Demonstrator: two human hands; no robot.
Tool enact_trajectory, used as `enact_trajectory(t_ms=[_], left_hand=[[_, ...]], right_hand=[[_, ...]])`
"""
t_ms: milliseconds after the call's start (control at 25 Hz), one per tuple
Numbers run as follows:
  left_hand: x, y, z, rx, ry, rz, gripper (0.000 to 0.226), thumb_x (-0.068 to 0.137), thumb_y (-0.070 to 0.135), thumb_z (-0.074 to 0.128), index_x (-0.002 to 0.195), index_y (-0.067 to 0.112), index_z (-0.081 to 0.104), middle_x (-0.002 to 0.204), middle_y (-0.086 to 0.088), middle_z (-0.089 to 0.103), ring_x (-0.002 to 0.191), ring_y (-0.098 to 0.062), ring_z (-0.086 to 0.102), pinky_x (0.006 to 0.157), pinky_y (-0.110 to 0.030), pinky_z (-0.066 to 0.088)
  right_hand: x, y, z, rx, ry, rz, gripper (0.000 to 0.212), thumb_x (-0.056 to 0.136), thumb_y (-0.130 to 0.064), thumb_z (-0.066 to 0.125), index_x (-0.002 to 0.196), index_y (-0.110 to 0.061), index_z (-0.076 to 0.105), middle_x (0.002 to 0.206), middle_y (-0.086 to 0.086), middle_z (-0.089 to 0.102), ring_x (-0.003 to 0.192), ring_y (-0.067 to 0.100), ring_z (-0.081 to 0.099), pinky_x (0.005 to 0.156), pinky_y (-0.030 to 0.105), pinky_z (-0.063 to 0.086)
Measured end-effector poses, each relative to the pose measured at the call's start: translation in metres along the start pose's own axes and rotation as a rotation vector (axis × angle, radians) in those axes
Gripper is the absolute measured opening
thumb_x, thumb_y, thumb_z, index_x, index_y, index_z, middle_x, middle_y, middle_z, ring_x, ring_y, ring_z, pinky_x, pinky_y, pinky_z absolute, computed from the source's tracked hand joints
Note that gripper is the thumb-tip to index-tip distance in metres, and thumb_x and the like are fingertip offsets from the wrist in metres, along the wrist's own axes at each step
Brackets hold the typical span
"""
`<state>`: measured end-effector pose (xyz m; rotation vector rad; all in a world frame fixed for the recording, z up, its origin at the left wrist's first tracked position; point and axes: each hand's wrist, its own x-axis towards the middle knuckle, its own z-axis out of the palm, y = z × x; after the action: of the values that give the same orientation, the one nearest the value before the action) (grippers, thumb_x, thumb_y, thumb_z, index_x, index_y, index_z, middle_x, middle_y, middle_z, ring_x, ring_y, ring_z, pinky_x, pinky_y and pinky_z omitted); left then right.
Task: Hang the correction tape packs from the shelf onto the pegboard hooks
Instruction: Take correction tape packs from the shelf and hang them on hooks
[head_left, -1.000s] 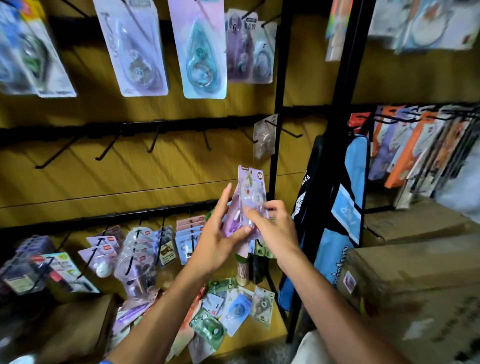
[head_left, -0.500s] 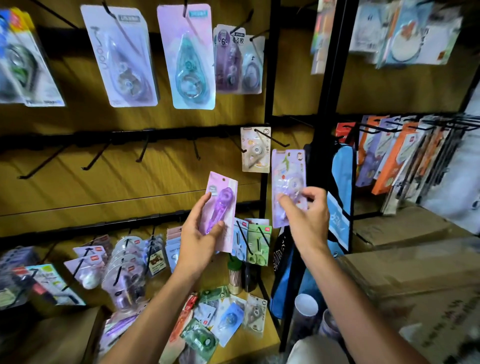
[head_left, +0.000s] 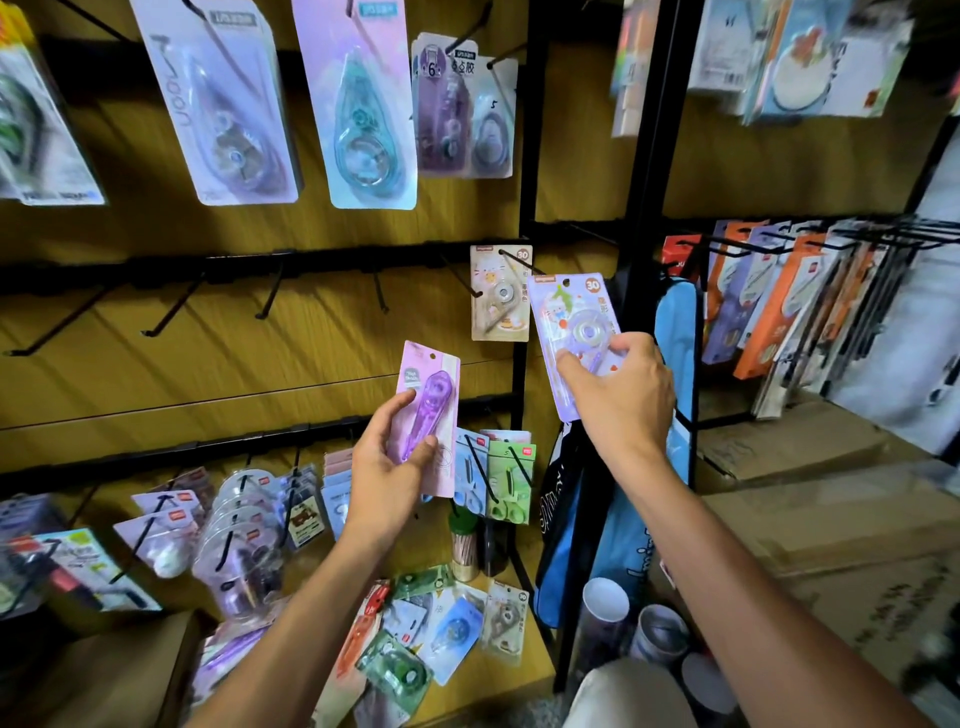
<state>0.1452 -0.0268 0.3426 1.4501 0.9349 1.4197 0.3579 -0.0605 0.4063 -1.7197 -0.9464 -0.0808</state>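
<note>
Correction-tape lilac blister pack, pinched by right hand, needs its hole aligned with centre-frame black hook; left hand grips purple pack.

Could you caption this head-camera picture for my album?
Right hand lifts a lilac tape pack toward a hook; left hand holds a pink one.

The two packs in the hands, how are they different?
The left pack is pink and holds a long purple pen-shaped tape; the right pack is pale lilac with a round tape and cartoon pictures. The left hand holds its pack low; the right hand lifts its pack higher. Both have hang holes.
</note>
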Motion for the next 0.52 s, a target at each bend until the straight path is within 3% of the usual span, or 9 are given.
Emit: enact_trajectory(t_ms=[120,240,320,440,520], left_hand=[[0.000,-0.001,-0.002,0.007,0.005,0.004,0.047,0.088,-0.004,0.064,0.129,0.018,0.056,0.128,-0.001,0.059,0.097,0.005,0.064,0.077,-0.018,0.056],[0.004,-0.001,-0.003,0.012,0.019,0.000,0.045,0.089,-0.002,0.064,0.127,0.020,0.057,0.131,-0.003,0.059,0.110,-0.011,0.063,0.089,-0.030,0.057],[0.008,0.000,-0.003,0.010,0.036,-0.002,0.044,0.089,-0.003,0.063,0.126,0.020,0.058,0.131,-0.004,0.060,0.113,-0.015,0.063,0.088,-0.025,0.056],[0.019,-0.004,-0.008,0.006,0.045,0.006,0.044,0.088,-0.003,0.064,0.125,0.020,0.058,0.130,-0.003,0.061,0.114,-0.016,0.062,0.094,-0.031,0.054],[0.028,-0.009,-0.014,0.021,0.054,0.006,0.044,0.088,-0.003,0.064,0.124,0.022,0.059,0.129,-0.002,0.062,0.111,-0.013,0.063,0.091,-0.027,0.054]], right_hand=[[0.003,-0.003,0.004,-0.013,-0.005,0.011,0.054,0.075,-0.054,0.069,0.110,-0.017,0.054,0.117,0.003,0.059,0.110,0.027,0.053,0.078,0.032,0.036],[0.011,-0.005,0.015,-0.034,-0.036,0.034,0.054,0.074,-0.054,0.070,0.108,-0.016,0.054,0.117,0.003,0.059,0.109,0.028,0.055,0.076,0.032,0.039],[0.017,-0.008,0.028,-0.059,-0.057,0.040,0.056,0.075,-0.055,0.069,0.109,-0.014,0.054,0.117,0.005,0.060,0.106,0.029,0.058,0.075,0.033,0.042],[0.029,-0.014,0.056,-0.096,-0.071,0.063,0.060,0.078,-0.054,0.067,0.114,-0.009,0.052,0.119,0.010,0.061,0.107,0.033,0.059,0.078,0.036,0.046],[0.042,-0.017,0.079,-0.093,-0.075,0.098,0.062,0.076,-0.052,0.068,0.115,-0.007,0.052,0.120,0.012,0.060,0.108,0.035,0.059,0.079,0.038,0.049]])
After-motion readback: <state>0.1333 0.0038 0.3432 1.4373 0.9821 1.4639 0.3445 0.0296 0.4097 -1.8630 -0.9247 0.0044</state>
